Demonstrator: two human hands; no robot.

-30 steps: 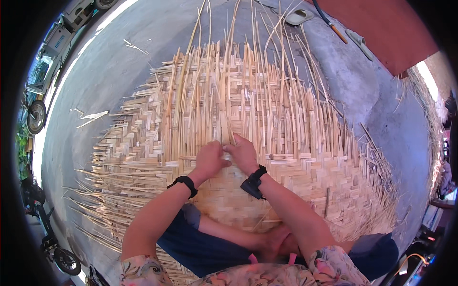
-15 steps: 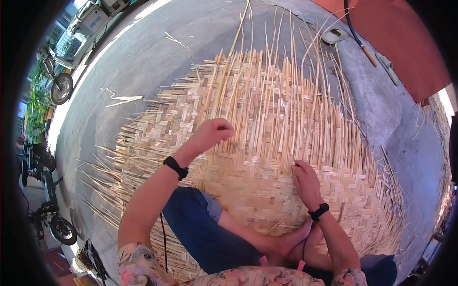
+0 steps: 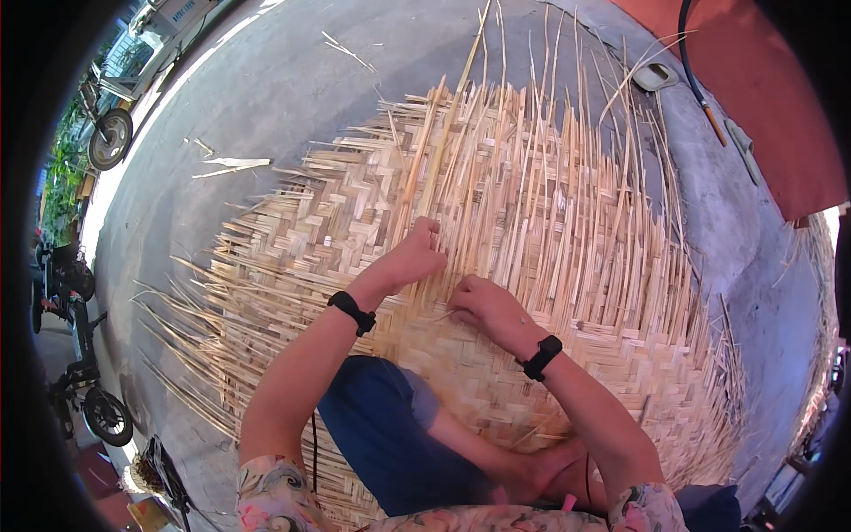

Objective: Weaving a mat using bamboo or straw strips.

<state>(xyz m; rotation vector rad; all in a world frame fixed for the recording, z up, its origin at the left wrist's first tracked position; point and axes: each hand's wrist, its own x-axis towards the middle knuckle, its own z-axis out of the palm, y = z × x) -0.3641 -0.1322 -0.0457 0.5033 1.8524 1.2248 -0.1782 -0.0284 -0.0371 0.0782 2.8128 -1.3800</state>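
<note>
A large woven mat [image 3: 355, 195] of pale split strips lies beneath me, with loose long strips fanning upward from its middle. My left hand [image 3: 412, 257] is over these strips, fingers bent round a long yellowish strip [image 3: 461, 97] that runs toward the far edge. Just below and right of it, my right hand [image 3: 487, 306] has its fingers curled down among the strips at the border of the tighter weave; what they grip is hidden. Both wrists wear black bands. My bare legs and dark blue shorts [image 3: 390, 443] rest on the mat.
Grey concrete floor [image 3: 177, 204] surrounds the mat. Scattered slivers [image 3: 230, 166] lie at the left. A red sheet [image 3: 762, 115], black hose [image 3: 705, 106] and pale sandals [image 3: 654, 77] are at the upper right. Two-wheelers [image 3: 106, 417] stand along the left edge.
My hands were together a second ago, then moved apart. Since then my right hand has come leftward and up beside the left, which has shifted slightly right.
</note>
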